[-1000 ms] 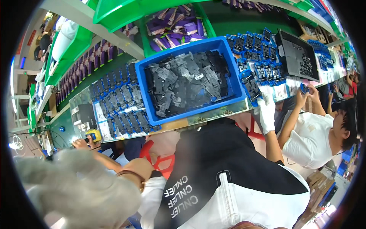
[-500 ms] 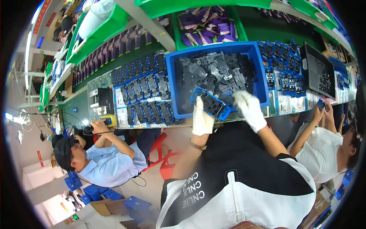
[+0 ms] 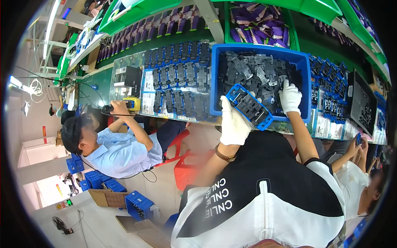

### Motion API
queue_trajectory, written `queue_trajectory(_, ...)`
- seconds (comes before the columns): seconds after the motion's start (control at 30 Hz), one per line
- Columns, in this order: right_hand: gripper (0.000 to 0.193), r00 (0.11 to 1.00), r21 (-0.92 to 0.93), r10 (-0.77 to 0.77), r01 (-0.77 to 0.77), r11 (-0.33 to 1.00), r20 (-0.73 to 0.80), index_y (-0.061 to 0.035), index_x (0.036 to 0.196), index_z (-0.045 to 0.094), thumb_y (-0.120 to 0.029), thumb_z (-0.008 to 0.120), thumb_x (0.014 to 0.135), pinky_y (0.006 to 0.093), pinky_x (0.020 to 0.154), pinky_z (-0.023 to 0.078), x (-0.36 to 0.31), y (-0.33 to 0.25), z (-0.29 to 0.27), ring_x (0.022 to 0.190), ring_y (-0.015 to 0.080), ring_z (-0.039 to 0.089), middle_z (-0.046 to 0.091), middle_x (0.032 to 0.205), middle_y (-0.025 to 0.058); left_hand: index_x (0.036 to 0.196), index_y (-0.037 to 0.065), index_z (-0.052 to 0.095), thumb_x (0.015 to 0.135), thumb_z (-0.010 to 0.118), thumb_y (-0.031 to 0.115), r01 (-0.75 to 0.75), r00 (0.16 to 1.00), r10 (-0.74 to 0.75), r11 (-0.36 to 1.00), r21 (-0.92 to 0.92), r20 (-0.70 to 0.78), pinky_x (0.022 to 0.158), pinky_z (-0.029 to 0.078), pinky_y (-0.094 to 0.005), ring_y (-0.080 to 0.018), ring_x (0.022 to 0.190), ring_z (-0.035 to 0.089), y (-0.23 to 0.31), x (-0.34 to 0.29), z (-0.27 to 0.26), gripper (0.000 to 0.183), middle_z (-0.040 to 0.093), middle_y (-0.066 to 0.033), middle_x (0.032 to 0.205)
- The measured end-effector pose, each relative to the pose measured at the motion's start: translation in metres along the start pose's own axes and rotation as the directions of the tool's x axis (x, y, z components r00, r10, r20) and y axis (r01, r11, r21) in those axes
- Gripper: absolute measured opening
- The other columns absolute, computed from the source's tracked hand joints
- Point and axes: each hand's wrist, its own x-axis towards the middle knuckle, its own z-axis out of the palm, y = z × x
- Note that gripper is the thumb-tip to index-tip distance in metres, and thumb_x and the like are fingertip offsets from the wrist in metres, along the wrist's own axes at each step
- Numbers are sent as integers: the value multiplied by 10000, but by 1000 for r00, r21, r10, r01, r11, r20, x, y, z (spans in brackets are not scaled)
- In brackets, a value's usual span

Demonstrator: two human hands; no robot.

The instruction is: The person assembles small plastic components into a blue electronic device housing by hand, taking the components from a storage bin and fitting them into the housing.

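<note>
In my gloved left hand [image 3: 234, 126] is a blue toy-car body with a black chassis plate [image 3: 249, 108] set in it, tilted, underside up. The hand grips its left and lower edge, in front of a blue plastic bin [image 3: 214, 78]. Loose grey and black plastic chassis plates [image 3: 264, 71] fill the bin in a heap. My gloved right hand [image 3: 291, 98] is over the bin's right part, its index finger stretched toward the dark plates and the other fingers partly bent. Nothing shows in it.
Rows of blue-and-black car pieces [image 3: 178, 76] lie left of the bin, and more blue pieces [image 3: 331, 101] lie right. A black tray [image 3: 356, 99] stands beyond those. Behind is a green crate [image 3: 292, 35] of purple parts. People sit on both sides; one holds a yellow-and-black object [image 3: 133, 103].
The view has swung, so the bench appears farther right. My left hand has lifted and turned the car body to show its underside more. My right hand has moved farther into the bin.
</note>
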Motion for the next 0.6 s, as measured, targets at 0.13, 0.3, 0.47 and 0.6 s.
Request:
queue_trajectory(0.13, 482, 992, 36, 10, -15, 999, 126, -173, 1216, 521, -337, 667, 788, 413, 683, 509, 10, 8, 11, 788, 249, 651, 617, 878, 73, 1292, 97, 457, 845, 487, 690, -66, 996, 58, 990, 123, 73, 967, 429, -520, -324, 1159, 511, -4, 2, -2, 743, 551, -116, 1225)
queue_trajectory(0.3, 477, 989, 586, 138, -142, 798, 51, -167, 1255, 525, -312, 638, 815, 414, 756, 524, 1, 34, 5, 876, 326, 645, 636, 1007, 157, 1296, 126, 447, 832, 466, 715, -91, 996, 90, 987, 134, 12, 954, 436, -518, -322, 1127, 534, -7, 2, -2, 750, 556, -112, 1221)
queue_trajectory(0.47, 442, 982, 900, 190, -63, 432, -22, -125, 1233, 595, -148, 667, 798, 368, 889, 487, -9, 37, -87, 1012, 298, 620, 607, 1163, 158, 1301, 126, 443, 843, 399, 741, -117, 992, 121, 984, 136, -27, 951, 428, -522, -313, 1105, 545, -10, 6, 1, 768, 557, -108, 1222)
queue_trajectory(0.6, 458, 906, 796, -77, 403, 452, -416, -65, 1205, 604, -38, 667, 752, 336, 875, 480, -41, 13, -201, 980, 271, 610, 605, 1122, 146, 1358, 117, 407, 842, 321, 777, -151, 986, 161, 975, 165, -46, 979, 409, -490, -286, 1115, 536, -18, 9, 2, 842, 547, -98, 1244)
